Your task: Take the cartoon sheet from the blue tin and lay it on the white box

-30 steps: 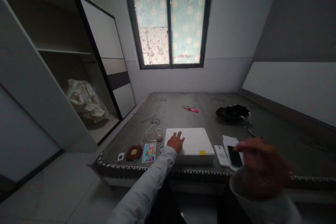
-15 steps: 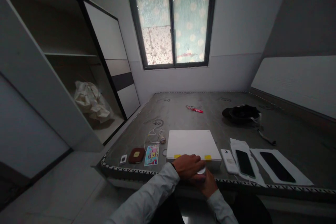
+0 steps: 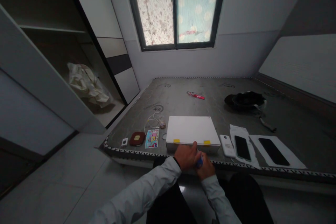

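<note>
My left hand (image 3: 186,155) and my right hand (image 3: 206,168) meet at the near edge of the mattress (image 3: 183,101), just in front of a flat white box (image 3: 191,133) with two yellow tabs on its front side. Both hands are closed together around a small object with a blue part (image 3: 200,162); I cannot make out what it is. The box lies shut on the mattress, apart from my hands by a small gap.
Right of the box lie a white device (image 3: 227,145), a dark phone (image 3: 242,147) on white wrapping and a black screen sheet (image 3: 273,151). Left of it are a colourful card (image 3: 152,138), a brown pouch (image 3: 137,138) and a cable (image 3: 153,120). An open wardrobe (image 3: 52,59) stands left.
My right hand came in from the right and joined the left at the mattress edge. The left hand left the box top. The view tilted downward.
</note>
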Demonstrator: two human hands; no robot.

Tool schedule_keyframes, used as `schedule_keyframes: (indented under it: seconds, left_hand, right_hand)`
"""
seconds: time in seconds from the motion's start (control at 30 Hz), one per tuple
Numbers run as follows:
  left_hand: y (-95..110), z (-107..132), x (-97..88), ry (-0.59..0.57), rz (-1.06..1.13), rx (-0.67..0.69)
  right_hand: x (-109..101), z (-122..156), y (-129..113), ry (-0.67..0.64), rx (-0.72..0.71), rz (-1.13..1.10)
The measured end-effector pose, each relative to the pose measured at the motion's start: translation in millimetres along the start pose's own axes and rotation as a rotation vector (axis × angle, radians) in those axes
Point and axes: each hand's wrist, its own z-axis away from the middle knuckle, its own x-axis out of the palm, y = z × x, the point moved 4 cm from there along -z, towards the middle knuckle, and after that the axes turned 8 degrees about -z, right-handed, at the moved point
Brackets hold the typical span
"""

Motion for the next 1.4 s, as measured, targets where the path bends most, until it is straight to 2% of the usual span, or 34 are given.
schedule_keyframes:
  seconds: [0.07, 0.13, 0.2, 0.33, 0.4, 0.53, 0.67, 0.77, 0.97, 1.07, 1.13, 1.23, 1.33, 1.4]
  left_hand:
    - [-1, 3, 5.3, -0.045, 0.047, -0.176]
    - [-3, 7, 9.7, -0.108, 0.109, -0.260]
    - [-5, 11, 11.9, -0.146, 0.188, -0.224]
    - [-9, 16, 10.4, -0.136, 0.336, -0.062]
    - [-14, 17, 10.4, -0.146, 0.321, -0.100]
    - [-21, 20, 11.7, -0.183, 0.166, -0.277]
    - [-21, 22, 11.7, -0.205, 0.117, -0.341]
    - [-19, 23, 7.9, -0.152, 0.158, -0.303]
    - [-19, 21, 8.7, -0.141, 0.285, -0.077]
    - [-26, 20, 11.5, -0.123, 0.322, -0.175]
    - [-31, 19, 11.6, -0.088, 0.369, -0.270]
    - [-38, 20, 9.6, 0.027, 0.583, -0.302]
    - [-54, 24, 13.6, 0.209, 0.895, -0.338]
    - [-73, 32, 25.1, 0.360, 1.050, -0.446]
  right_hand:
    - [-1, -1, 0, 0.002, -0.071, 0.076]
    - [-3, -2, 1, -0.017, -0.133, 0.111]
    - [-5, -4, 5, -0.048, -0.127, 0.107]
    - [-9, -6, 17, -0.078, -0.016, 0.084]
    - [-9, -6, 20, -0.087, -0.041, 0.100]
    - [-2, -2, 18, -0.111, -0.153, 0.129]
    - [5, 3, 12, -0.120, -0.187, 0.115]
    - [8, 5, 11, -0.130, -0.172, 0.111]
    - [1, 2, 15, -0.100, -0.087, 0.125]
    - [-3, 0, 12, -0.080, -0.127, 0.115]
    - [-3, 0, 11, -0.077, -0.115, 0.094]
    - [-3, 2, 11, -0.059, -0.016, 0.021]
    - [-3, 3, 10, -0.015, 0.046, -0.119]
    - [-3, 3, 9, 0.012, 0.041, -0.214]
